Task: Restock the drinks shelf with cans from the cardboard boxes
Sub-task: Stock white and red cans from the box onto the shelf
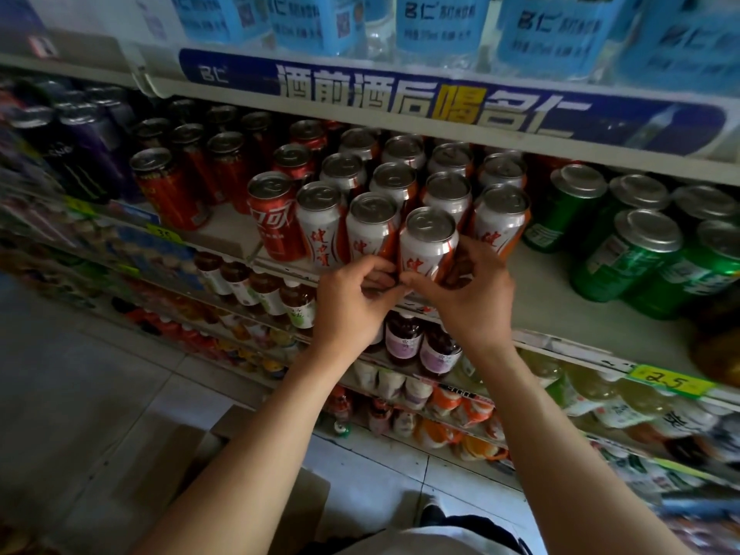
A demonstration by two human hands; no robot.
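Base of the front white-and-orange can hidden behind both hands; cannot tell whether it rests on the drinks shelf or is lifted slightly. Left hand fingers curled in at the can's lower left, fingertips pinching near its base; right hand wrapped round the lower right side, thumb across the front. The two hands touch in front of the can. Can upright, silver lid with pull tab, white body with red characters and orange curved bands, standing at the shelf's front edge, foremost of a block of matching cans in rows behind. Red cola can just left of the block; green cans to the right, well apart across bare shelf. Dark cans far left blurred, labels unreadable. Cardboard box on the floor below, mostly covered by the left forearm, contents not visible. Bottles on lower shelves blurred. Yellow price tag reads 2.5
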